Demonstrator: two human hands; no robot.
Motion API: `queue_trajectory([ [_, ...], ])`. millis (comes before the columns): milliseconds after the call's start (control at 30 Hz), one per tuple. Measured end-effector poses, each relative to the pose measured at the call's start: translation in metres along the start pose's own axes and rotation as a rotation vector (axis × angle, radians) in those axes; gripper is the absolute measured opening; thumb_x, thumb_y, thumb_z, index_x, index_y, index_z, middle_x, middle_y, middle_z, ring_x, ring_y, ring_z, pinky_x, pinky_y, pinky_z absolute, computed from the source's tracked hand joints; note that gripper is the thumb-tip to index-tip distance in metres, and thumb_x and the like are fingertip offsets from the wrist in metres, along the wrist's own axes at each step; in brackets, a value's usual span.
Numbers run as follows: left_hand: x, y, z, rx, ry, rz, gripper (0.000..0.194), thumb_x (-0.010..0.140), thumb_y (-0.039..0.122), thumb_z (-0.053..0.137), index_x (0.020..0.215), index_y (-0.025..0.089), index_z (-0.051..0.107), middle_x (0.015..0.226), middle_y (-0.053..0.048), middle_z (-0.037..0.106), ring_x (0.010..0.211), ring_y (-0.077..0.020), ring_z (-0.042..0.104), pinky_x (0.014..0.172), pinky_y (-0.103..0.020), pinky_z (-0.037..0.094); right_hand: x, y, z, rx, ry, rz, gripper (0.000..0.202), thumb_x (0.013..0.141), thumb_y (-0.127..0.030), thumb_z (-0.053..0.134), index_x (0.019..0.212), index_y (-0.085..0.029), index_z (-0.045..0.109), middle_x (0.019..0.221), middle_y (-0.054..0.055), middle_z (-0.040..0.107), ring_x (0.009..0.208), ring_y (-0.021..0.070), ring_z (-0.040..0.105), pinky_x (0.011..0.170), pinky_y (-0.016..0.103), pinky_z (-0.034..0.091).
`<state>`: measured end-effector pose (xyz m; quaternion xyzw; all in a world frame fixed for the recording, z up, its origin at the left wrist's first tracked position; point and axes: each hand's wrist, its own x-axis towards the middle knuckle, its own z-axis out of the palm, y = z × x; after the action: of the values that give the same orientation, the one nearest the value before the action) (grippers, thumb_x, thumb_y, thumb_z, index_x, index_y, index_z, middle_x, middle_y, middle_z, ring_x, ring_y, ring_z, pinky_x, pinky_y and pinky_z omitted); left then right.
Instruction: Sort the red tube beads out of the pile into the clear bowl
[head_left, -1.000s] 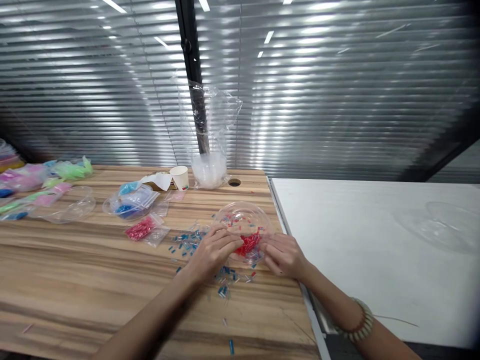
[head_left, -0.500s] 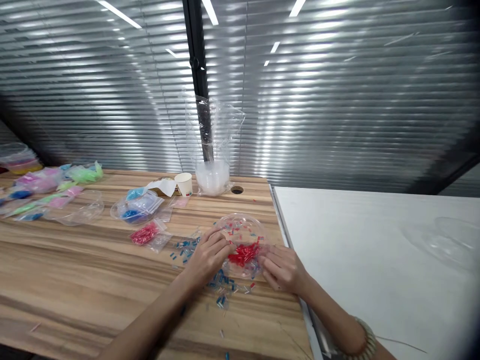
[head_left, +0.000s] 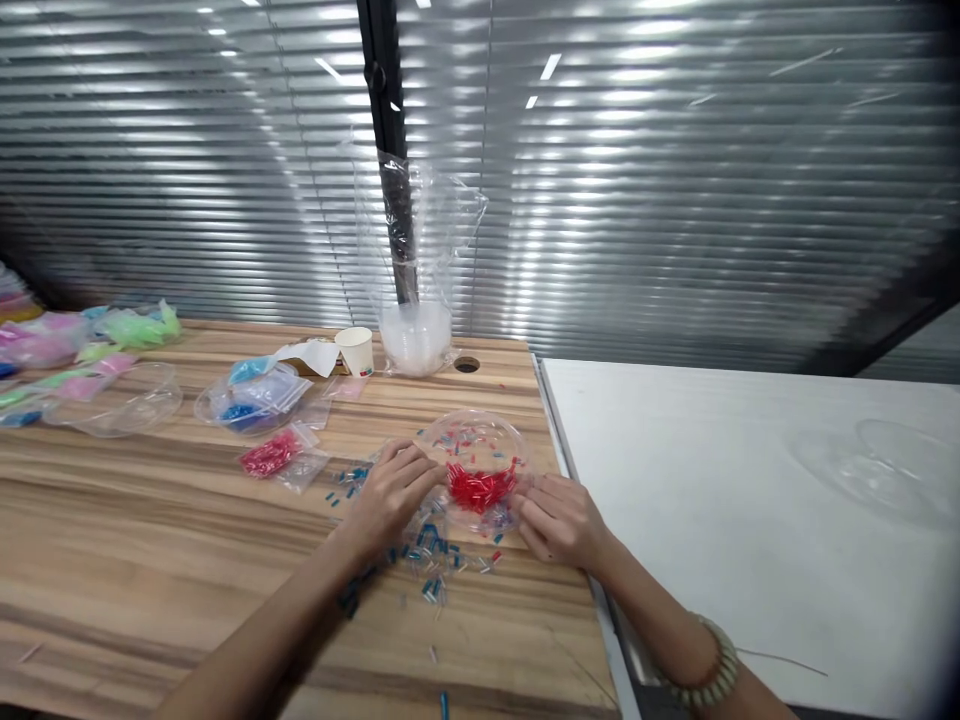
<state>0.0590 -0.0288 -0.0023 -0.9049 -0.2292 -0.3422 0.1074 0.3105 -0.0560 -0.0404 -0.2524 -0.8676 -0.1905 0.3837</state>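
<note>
Red tube-like pieces (head_left: 480, 488) lie bunched between my two hands, in what looks like a clear bag, above a round clear plastic dish (head_left: 491, 425). My left hand (head_left: 399, 490) pinches the left edge of this bag near the dish. On the right side, my right hand (head_left: 559, 515) has its fingers closed on the bag's other edge. A few red and blue pieces are scattered inside the dish. Loose blue pieces (head_left: 431, 545) lie on the wooden table beside and below my left hand.
A bag of pink-red pieces (head_left: 271, 455), a clear dish with blue packets (head_left: 251, 400), a paper cup (head_left: 355, 351) and bagged clear bowls (head_left: 416, 338) stand left and behind. Colourful bags (head_left: 139, 327) lie far left. A white table (head_left: 675, 480) adjoins on the right.
The red pieces have spread wider between my hands, and my left hand has moved slightly away from my right. The view has shifted a little.
</note>
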Motion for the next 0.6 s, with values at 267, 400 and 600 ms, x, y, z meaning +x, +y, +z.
queue_trajectory([
  [267,0.0019,0.005,0.0045,-0.094,0.064,-0.012,0.018,0.092,0.007,0.042,0.094,0.016,0.058,0.076,-0.002,0.066,0.075,-0.0124,0.057,0.084,-0.03,0.041,0.0044,0.0015,-0.0008,-0.011,0.02,-0.01,0.017,0.08,-0.007,0.047,0.078,-0.016,0.061,0.062,0.003,0.063,0.064,0.0153,0.059,0.054,0.028,0.041],
  [400,0.004,0.0076,0.0018,-0.055,0.03,0.0,0.017,0.093,0.012,0.044,0.087,0.016,0.059,0.083,-0.002,0.07,0.08,-0.0133,0.058,0.085,-0.031,0.041,0.0066,0.0005,-0.0009,0.007,0.025,-0.012,0.017,0.08,-0.007,0.047,0.077,-0.016,0.061,0.061,0.003,0.063,0.064,0.0152,0.06,0.053,0.027,0.042],
  [600,0.0029,0.0048,0.0048,0.067,-0.019,0.04,0.02,0.091,0.009,0.045,0.097,0.016,0.062,0.082,-0.003,0.07,0.088,-0.016,0.059,0.092,-0.035,0.041,0.0039,0.0025,-0.0004,0.005,0.035,-0.004,0.018,0.08,-0.008,0.046,0.077,-0.018,0.061,0.062,0.002,0.064,0.063,0.0142,0.061,0.054,0.026,0.044],
])
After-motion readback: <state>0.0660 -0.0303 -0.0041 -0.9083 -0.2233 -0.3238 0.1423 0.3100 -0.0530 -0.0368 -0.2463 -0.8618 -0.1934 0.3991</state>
